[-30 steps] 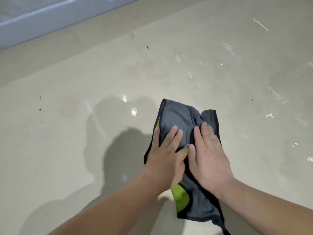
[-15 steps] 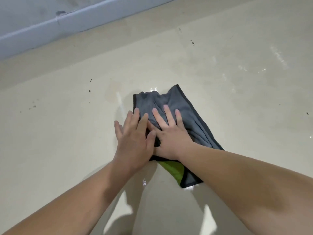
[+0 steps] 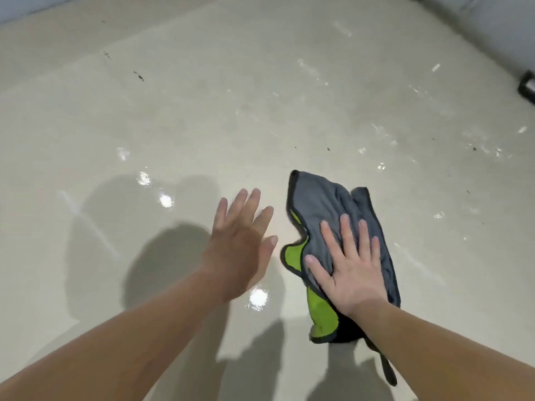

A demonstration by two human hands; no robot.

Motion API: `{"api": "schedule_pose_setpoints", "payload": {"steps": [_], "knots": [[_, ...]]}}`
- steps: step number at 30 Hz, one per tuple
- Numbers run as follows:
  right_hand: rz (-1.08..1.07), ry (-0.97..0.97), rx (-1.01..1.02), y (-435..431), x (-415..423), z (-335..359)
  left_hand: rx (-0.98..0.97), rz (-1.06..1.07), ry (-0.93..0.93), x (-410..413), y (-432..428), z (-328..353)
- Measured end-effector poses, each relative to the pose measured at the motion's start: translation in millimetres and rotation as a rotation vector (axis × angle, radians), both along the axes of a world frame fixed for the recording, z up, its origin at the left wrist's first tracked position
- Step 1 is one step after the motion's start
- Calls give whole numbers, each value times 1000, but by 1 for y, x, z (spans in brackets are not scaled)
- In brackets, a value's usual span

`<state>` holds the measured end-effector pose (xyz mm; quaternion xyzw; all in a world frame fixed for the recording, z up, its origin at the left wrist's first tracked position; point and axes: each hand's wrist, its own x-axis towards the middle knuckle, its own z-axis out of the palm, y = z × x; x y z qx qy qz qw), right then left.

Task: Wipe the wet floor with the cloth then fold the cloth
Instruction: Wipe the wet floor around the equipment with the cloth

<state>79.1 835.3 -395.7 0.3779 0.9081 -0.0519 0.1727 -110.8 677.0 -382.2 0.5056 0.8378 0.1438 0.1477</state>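
At the lower edge of the view, two bare forearms extend forward over the glossy beige floor. A narrow dark hanging loop trails from the near end of the grey microfibre cloth with lime-green underside and black trim. The cloth lies rumpled on the floor, right of centre, with green patches exposed along its left edge and near corner.

The right hand lies flat on the near half of the cloth, palm down, fingers straight and spread, pressing the grey face. The left hand is to the left of the cloth, apart from it, fingers straight and loosely spread; it is blurred, and contact with the floor cannot be determined. Its shadow falls on the floor to the left.

Beyond the cloth, wet streaks and droplets glint on the floor, mostly toward the right. Small dark specks mark the far left area. A pale grey wall base crosses the far right corner, with a black object at the right edge.
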Motion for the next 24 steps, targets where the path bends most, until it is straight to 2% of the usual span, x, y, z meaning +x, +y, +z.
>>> {"api": "schedule_pose_setpoints", "payload": {"steps": [4,6,7,9,13,15,17,20,22,24], "knots": [[-731,-7,10,-41,47,-5,20,-164,-67,37,23,-1],[-924,31,-30,-62,30,-5,18,-200,-68,45,23,-2],[-938,41,-50,-71,19,-5,16,-203,-53,45,21,-3],[-733,38,-53,-91,-1,-7,9,-171,-19,39,15,-6],[220,140,-109,-130,-12,-3,-48,-89,-35,24,3,3],[659,81,-211,-112,-5,0,-53,-73,-69,21,-8,11],[977,-5,-193,-68,1,3,-110,-106,-80,19,-19,28],[1118,-124,-174,-3,14,18,-308,-296,-39,18,-7,75],[1092,-244,-198,24,25,22,-328,-326,-26,22,13,107],[1059,-270,-209,42,36,21,-349,-294,-31,32,35,132]]}}
